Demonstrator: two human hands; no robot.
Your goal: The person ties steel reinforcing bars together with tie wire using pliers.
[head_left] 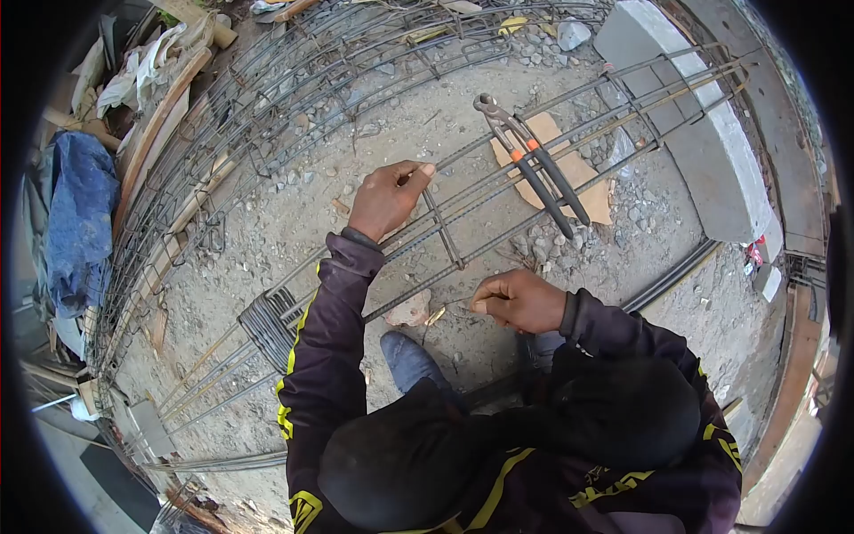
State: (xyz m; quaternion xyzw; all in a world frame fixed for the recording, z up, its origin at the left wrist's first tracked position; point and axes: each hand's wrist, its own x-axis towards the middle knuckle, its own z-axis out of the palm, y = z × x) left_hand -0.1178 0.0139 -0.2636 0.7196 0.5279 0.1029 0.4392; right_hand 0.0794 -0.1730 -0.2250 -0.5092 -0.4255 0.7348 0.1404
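Observation:
A long rebar cage (405,238) runs diagonally before me, its bars crossed by bent stirrups. My left hand (389,198) is closed at the cage's far side, thumb and fingers pinched at the upper corner of one stirrup (442,228). On the near side, my right hand (519,301) is closed in a pinch, apart from the bars. A thin dark line at its fingertips looks like wire. Bolt cutters (536,166) with black handles and orange bands lie across the bars, over a brown cardboard piece (592,182). A bundle of stirrups (267,329) hangs around the bars at left.
More rebar cages (294,98) curve along the far side. Concrete blocks (712,169) stand at right under the cage's end. A blue tarp (80,218) and scrap wood lie at left. My shoe (411,360) is close to a stone (409,309) on gravelly ground.

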